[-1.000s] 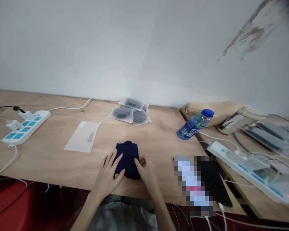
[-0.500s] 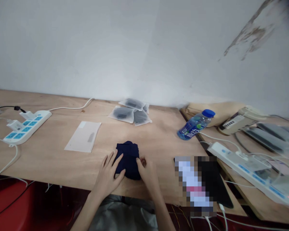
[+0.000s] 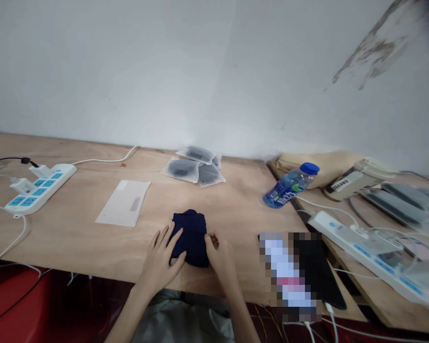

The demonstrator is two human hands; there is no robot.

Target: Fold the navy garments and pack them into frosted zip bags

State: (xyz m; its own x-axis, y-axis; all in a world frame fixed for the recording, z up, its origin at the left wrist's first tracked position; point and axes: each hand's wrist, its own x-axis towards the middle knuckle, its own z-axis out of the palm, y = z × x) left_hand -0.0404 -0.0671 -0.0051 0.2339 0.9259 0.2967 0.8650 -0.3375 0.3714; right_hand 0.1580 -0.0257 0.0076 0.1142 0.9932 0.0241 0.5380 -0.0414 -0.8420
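Observation:
A folded dark blue cloth [image 3: 190,236] lies on the wooden table [image 3: 243,209] near its front edge. My left hand [image 3: 161,259] rests with spread fingers on the left side of the cloth, palm down. At the cloth's right edge, my right hand [image 3: 218,255] has its fingers curled, thumb and index finger together against the fabric; whether they pinch a bit of it is hard to tell. Up and to the left of the cloth is a flat white plastic bag [image 3: 123,202]. Several frosted bags [image 3: 180,169] with dark contents are piled near the wall.
A power strip [image 3: 39,190] with plugs and cables lies at the left. To the right are a blue-capped bottle [image 3: 289,186], a pixelated phone-like object [image 3: 288,276], a black tablet-like object [image 3: 318,271], a coffee cup [image 3: 353,178] and a second power strip [image 3: 372,257].
My right hand has shifted very slightly to the right at the cloth's edge. My left hand and the cloth look the same.

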